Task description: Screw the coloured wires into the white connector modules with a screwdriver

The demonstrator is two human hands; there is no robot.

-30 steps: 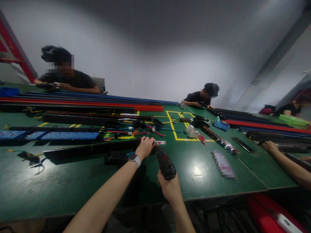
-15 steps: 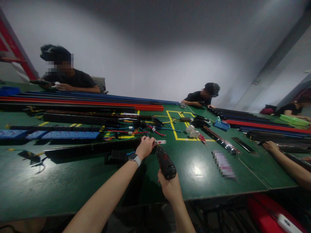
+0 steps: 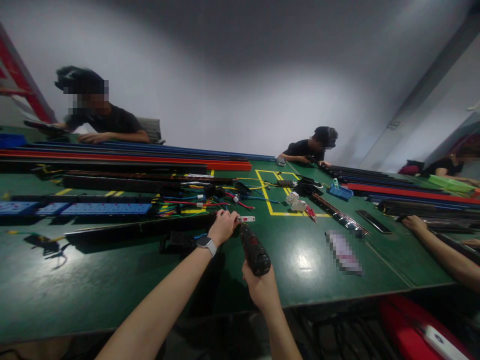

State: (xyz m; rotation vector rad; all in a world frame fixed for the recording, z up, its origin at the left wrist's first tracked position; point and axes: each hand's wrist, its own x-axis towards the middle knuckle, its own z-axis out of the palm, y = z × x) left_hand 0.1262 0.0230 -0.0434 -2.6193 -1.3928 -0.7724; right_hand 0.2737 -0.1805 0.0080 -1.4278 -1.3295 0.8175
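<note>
My right hand (image 3: 259, 285) is wrapped round a black power screwdriver (image 3: 255, 251), whose tip points away from me. That tip meets the near end of a small white piece with a red mark (image 3: 248, 219). My left hand (image 3: 223, 226), with a watch at the wrist, has its fingers closed at the right end of a long black bar (image 3: 142, 229). The white piece sticks out to the right of these fingers. Just left of my left wrist lies a black block (image 3: 179, 242) with a blue wire.
Coloured wires (image 3: 202, 204), blue socket strips (image 3: 110, 208) and red bars (image 3: 228, 165) lie beyond on the green table (image 3: 277, 280). To the right are white connectors (image 3: 296, 202), a phone (image 3: 374, 221), and another person's arm (image 3: 438, 245). Two people sit across.
The whole view has shifted slightly. My hands and the screwdriver hold nearly the same place at the bar's end. At the far left, the person's hands and dark tool have moved left.
</note>
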